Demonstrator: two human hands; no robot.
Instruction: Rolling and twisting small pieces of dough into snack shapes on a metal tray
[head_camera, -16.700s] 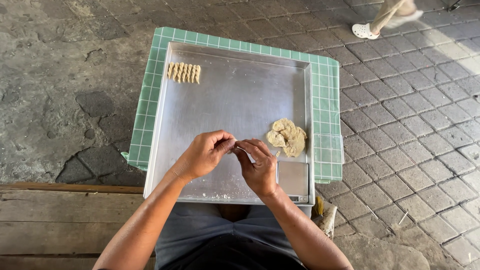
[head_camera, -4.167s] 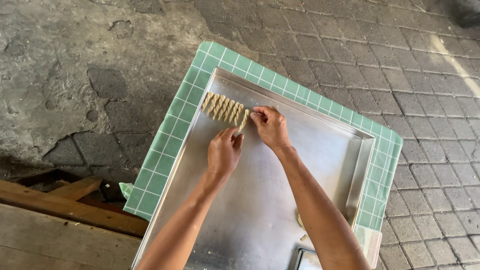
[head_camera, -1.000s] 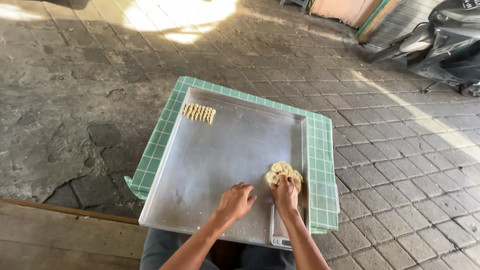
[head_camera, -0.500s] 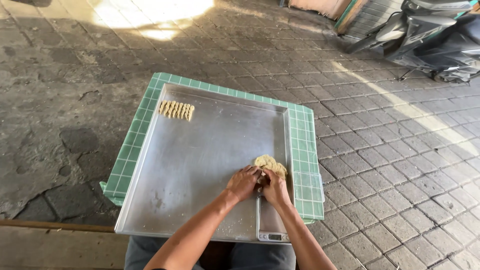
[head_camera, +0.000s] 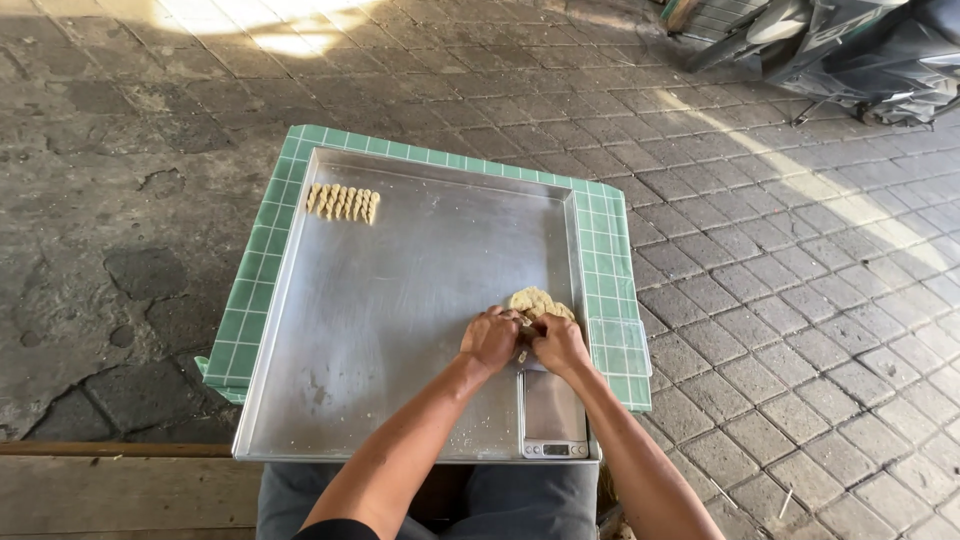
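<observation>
A metal tray (head_camera: 400, 300) lies on a tiled table (head_camera: 600, 230). A row of shaped pieces (head_camera: 343, 203) sits in its far left corner, a dough lump (head_camera: 535, 302) at its right, a small scale (head_camera: 554, 415) nearer.

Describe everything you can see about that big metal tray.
The metal tray is large, rectangular, dull silver, with a low raised rim. It lies flat on a green-tiled table. A row of small dough pieces sits in its far left corner; a dough lump and a small scale sit at its right. Both hands work at the lump.
</observation>
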